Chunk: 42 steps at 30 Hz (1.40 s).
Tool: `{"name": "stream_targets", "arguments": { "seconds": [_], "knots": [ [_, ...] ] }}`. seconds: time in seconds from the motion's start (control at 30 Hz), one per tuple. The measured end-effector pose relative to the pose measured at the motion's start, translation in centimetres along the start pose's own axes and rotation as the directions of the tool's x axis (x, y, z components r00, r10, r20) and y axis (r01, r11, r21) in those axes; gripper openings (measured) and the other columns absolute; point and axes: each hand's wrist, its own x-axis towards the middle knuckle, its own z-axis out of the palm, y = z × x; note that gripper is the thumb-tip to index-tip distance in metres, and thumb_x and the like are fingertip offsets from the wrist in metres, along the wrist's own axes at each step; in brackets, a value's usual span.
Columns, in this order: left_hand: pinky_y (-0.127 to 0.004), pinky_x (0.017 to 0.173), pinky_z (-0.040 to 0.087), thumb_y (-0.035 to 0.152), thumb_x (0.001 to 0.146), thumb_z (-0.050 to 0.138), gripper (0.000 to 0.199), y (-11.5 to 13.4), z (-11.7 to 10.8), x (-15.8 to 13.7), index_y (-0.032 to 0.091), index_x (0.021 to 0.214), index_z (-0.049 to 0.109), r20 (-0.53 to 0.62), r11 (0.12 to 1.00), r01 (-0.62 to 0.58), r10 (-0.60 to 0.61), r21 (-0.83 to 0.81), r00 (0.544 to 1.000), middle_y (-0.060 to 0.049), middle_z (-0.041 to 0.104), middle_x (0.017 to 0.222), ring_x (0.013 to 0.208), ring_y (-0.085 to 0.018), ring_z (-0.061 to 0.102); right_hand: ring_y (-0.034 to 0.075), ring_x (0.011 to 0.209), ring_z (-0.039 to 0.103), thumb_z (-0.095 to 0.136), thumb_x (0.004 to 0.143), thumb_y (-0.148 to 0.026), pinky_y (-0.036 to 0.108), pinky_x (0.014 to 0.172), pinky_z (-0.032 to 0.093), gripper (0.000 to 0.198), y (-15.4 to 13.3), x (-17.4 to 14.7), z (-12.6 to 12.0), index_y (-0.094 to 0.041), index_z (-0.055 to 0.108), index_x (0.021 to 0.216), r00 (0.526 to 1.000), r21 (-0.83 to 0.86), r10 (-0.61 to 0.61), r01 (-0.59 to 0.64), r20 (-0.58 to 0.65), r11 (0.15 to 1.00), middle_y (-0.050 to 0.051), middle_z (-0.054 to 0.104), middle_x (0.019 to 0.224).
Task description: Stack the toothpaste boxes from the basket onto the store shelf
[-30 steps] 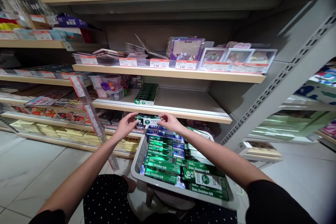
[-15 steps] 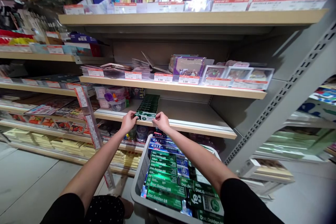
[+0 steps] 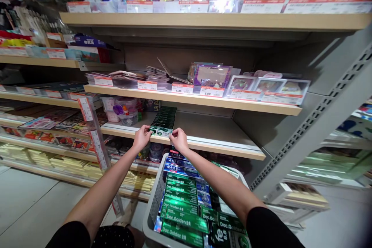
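A row of green toothpaste boxes [image 3: 164,117] runs from the back of the lower shelf to its front edge. At the front end of the row, my left hand [image 3: 142,136] pinches the left end of the foremost toothpaste box [image 3: 161,132], its fingers closed. My right hand [image 3: 179,139] grips the other end of that same box, thumb and fingertips bent around its corner. Below my forearms stands a grey basket [image 3: 149,211] packed with green "Doc.Golden" boxes [image 3: 186,217] and blue boxes [image 3: 178,168].
Clear plastic tubs [image 3: 128,110] stand left of the row on the lower shelf [image 3: 215,131]. The shelf above [image 3: 192,99] holds flat packets and small cases with price tags. A slotted metal upright [image 3: 314,116] rises at the right. Magazines [image 3: 46,118] lie on shelves at the left.
The view has shifted slightly. Both hands stay at the ends of the front toothpaste box, and the row looks the same.
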Motion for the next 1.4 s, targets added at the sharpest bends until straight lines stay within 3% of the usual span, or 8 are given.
{"name": "stream_targets", "arguments": {
  "seconds": [0.3, 0.43, 0.6, 0.73, 0.9, 1.07, 1.23, 1.4],
  "knots": [
    [-0.039, 0.096, 0.052, 0.026, 0.074, 0.067, 0.033, -1.7, 0.4, 0.9, 0.018, 0.103, 0.055, 0.053, 0.972, 0.066, -0.055, -0.225, 0.997, -0.013, 0.068, 0.111, 0.111, -0.024, 0.064, 0.019, 0.083, 0.057, 0.063, 0.074, -0.025, 0.034, 0.080, 0.048, 0.015, 0.6, 0.3, 0.5, -0.022, 0.049, 0.077, 1.000, 0.036, 0.007, -0.008, 0.004, 0.999, 0.002, 0.059, 0.085],
    [-0.038, 0.102, 0.048, 0.028, 0.077, 0.066, 0.040, -1.3, 0.2, -0.4, 0.016, 0.113, 0.053, 0.001, 0.957, 0.066, -0.069, -0.282, 0.998, -0.016, 0.061, 0.125, 0.120, -0.023, 0.059, 0.017, 0.084, 0.061, 0.068, 0.073, -0.029, 0.033, 0.081, 0.051, 0.024, 1.0, -0.1, -1.0, -0.020, 0.052, 0.089, 0.991, 0.234, 0.059, -0.086, 0.120, 0.968, 0.003, 0.063, 0.090],
    [-0.039, 0.102, 0.047, 0.036, 0.083, 0.061, 0.038, 2.3, -0.9, -5.8, 0.019, 0.117, 0.057, -0.145, 0.992, -0.081, 0.066, -0.095, 0.987, -0.011, 0.062, 0.123, 0.112, -0.024, 0.062, 0.017, 0.089, 0.063, 0.070, 0.074, -0.033, 0.035, 0.087, 0.052, 0.031, 2.3, -3.7, -8.8, -0.019, 0.055, 0.097, 0.984, 0.350, -0.029, -0.035, 0.178, 0.936, 0.006, 0.064, 0.098],
    [-0.039, 0.105, 0.044, 0.036, 0.086, 0.058, 0.031, 7.1, -0.3, -12.6, 0.022, 0.114, 0.060, 0.044, 0.958, -0.286, 0.285, 0.024, 0.957, -0.009, 0.060, 0.124, 0.118, -0.024, 0.057, 0.019, 0.095, 0.063, 0.067, 0.079, -0.040, 0.038, 0.089, 0.052, 0.035, 3.4, -9.5, -17.9, -0.018, 0.057, 0.104, 0.933, 0.263, -0.069, -0.029, 0.354, 0.964, 0.008, 0.064, 0.105],
    [-0.048, 0.112, 0.035, 0.043, 0.082, 0.065, 0.057, 13.1, 3.3, -21.4, 0.029, 0.135, 0.049, 0.539, 0.911, -0.410, 0.369, -0.046, 0.757, -0.009, 0.046, 0.145, 0.135, -0.030, 0.041, 0.025, 0.112, 0.058, 0.070, 0.077, -0.045, 0.042, 0.098, 0.048, 0.058, 4.0, -17.9, -26.7, -0.024, 0.054, 0.128, 0.800, -0.009, 0.005, 0.001, 0.600, 1.000, 0.010, 0.057, 0.129],
    [-0.053, 0.108, 0.036, 0.045, 0.066, 0.080, 0.100, 14.9, 7.0, -26.2, 0.039, 0.150, 0.025, 0.809, 0.876, -0.476, 0.335, -0.079, 0.483, -0.008, 0.025, 0.158, 0.140, -0.039, 0.030, 0.033, 0.140, 0.032, 0.079, 0.068, -0.046, 0.047, 0.111, 0.035, 0.106, 5.1, -25.5, -28.7, -0.033, 0.016, 0.153, 0.777, -0.159, 0.035, 0.084, 0.629, 0.984, 0.009, 0.027, 0.156],
    [-0.043, 0.098, 0.045, 0.033, 0.077, 0.070, 0.085, 14.5, 8.8, -25.9, 0.039, 0.150, 0.027, 0.833, 0.884, -0.466, 0.294, -0.050, 0.468, -0.009, 0.051, 0.141, 0.122, -0.032, 0.053, 0.031, 0.132, 0.042, 0.071, 0.077, -0.040, 0.046, 0.105, 0.041, 0.087, 6.6, -28.0, -27.2, -0.033, 0.023, 0.151, 0.841, -0.166, 0.019, 0.084, 0.540, 0.982, 0.009, 0.039, 0.148],
    [-0.043, 0.103, 0.042, 0.038, 0.077, 0.067, 0.084, 15.5, 9.6, -22.0, 0.035, 0.150, 0.027, 0.855, 0.923, -0.362, 0.290, -0.131, 0.430, -0.006, 0.039, 0.152, 0.133, -0.033, 0.044, 0.030, 0.134, 0.041, 0.072, 0.076, -0.041, 0.046, 0.109, 0.037, 0.077, 7.9, -24.7, -27.2, -0.032, 0.037, 0.144, 0.866, -0.060, 0.004, 0.030, 0.500, 0.998, 0.007, 0.041, 0.148]
  ]
}}
